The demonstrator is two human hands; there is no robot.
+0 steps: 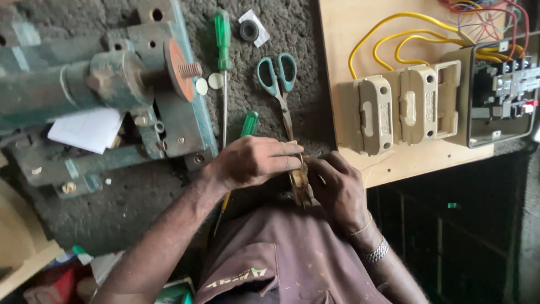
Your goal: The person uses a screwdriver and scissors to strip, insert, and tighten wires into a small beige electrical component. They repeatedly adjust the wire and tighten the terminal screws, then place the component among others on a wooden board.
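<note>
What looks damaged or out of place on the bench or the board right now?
The grey box at the board's right end has no cover, so its terminals and a loose tangle of yellow wires show. The green machine looks rusty and chipped. Both the left hand and the right hand grip a small brownish part, too hidden to judge.

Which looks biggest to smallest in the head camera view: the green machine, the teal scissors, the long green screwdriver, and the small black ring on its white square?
1. Green machine, by far the largest.
2. Long green screwdriver.
3. Teal scissors, shorter than the screwdriver, though their tips are hidden behind the left hand.
4. Black ring, the smallest.
</note>
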